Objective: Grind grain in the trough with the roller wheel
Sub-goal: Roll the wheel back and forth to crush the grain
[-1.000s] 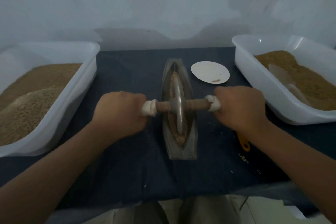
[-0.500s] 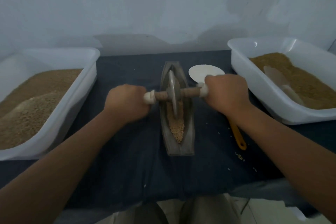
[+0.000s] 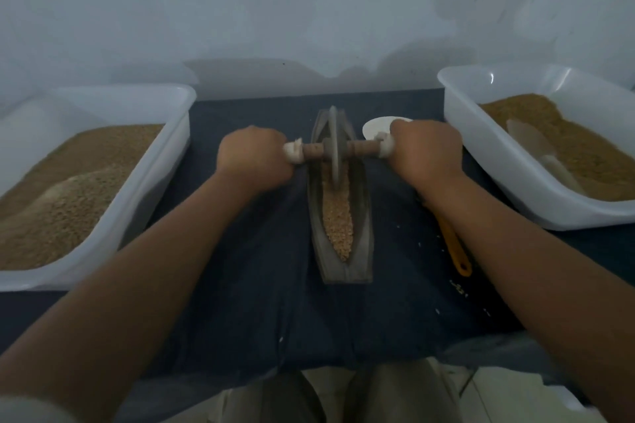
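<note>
Grey and boat-shaped, the trough (image 3: pixel 363 233) lies 12-to-6 on the dark cloth surface (image 3: pixel 240 285). The thin disc wheel (image 3: pixel 334 148) stands upright in its groove near the 12 o'clock end, and coarse tan grain (image 3: pixel 338 216) lies exposed from there to the 6 o'clock tip. The left hand (image 3: pixel 254 156) at 9 o'clock and the right hand (image 3: pixel 426 154) at 3 o'clock each have fingers closed round a white-wrapped end of the wooden axle (image 3: pixel 364 148), a symmetric hold judged to keep the wheel vertical and centred. The smooth white plastic left tub (image 3: pixel 154 182) and right tub (image 3: pixel 481 148), holding fine brown meal, flank the trough at 9 and 3, presumably within reach for refilling.
</note>
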Demonstrator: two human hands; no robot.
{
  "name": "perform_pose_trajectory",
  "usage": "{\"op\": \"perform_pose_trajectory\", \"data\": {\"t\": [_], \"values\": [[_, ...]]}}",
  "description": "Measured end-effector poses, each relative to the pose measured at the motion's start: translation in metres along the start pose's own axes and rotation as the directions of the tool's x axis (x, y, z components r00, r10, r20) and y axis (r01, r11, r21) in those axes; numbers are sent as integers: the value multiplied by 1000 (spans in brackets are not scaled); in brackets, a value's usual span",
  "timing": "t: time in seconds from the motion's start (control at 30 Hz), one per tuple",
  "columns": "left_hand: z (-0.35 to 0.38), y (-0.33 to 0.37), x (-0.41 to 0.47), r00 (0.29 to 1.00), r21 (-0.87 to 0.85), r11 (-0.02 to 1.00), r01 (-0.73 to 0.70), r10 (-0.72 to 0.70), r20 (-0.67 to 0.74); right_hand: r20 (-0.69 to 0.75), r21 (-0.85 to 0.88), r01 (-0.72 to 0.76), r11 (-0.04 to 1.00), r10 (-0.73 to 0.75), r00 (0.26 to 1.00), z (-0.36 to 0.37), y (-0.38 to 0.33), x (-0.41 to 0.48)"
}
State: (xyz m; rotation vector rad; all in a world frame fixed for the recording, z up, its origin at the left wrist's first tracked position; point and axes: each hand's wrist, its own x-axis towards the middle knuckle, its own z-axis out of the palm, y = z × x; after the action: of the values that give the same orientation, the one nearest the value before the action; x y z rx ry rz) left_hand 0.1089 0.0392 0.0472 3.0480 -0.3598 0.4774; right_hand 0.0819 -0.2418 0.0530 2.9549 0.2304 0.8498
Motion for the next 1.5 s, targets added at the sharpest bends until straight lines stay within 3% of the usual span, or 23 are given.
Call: {"op": "perform_pose_trajectory", "data": {"t": [0.1,0.23,0.5,0.63,0.8,1.03,1.17,1.23,1.37,1.5], "values": [[0,-8,-57,998,19,998,-57,58,-25,-26,-51,82,995,-83,996,-12,5,-38],[-4,-16,-106,961,-17,979,-202,195,-194,-94,70,176,982,-169,981,-17,11,-76],[5,-2,0,999,-12,1000,26,-26,-34,1,-53,-36,998,36,999,9,2,-1],[0,-4,-34,1000,-50,999,3,-3,1,23,-91,29,995,-27,999,-5,3,-19],[-9,-16,-110,960,-68,973,-218,202,-196,-127,53,203,978,-195,973,-16,14,-77],[-5,2,-14,996,49,998,-42,46,-76,-4,-46,-78,996,77,997,15,3,-20],[-13,2,-3,999,56,997,-44,44,13,64,-29,-58,998,60,996,8,3,-15],[-12,-1,-34,998,55,996,-65,66,-19,14,-18,-10,1000,10,1000,0,6,-38],[-9,-9,-102,958,-33,984,-175,163,-234,-138,103,181,978,-166,976,-4,17,-78],[-1,-6,-71,971,21,993,-119,121,-206,-127,-1,72,997,-72,989,10,13,-53]]}}
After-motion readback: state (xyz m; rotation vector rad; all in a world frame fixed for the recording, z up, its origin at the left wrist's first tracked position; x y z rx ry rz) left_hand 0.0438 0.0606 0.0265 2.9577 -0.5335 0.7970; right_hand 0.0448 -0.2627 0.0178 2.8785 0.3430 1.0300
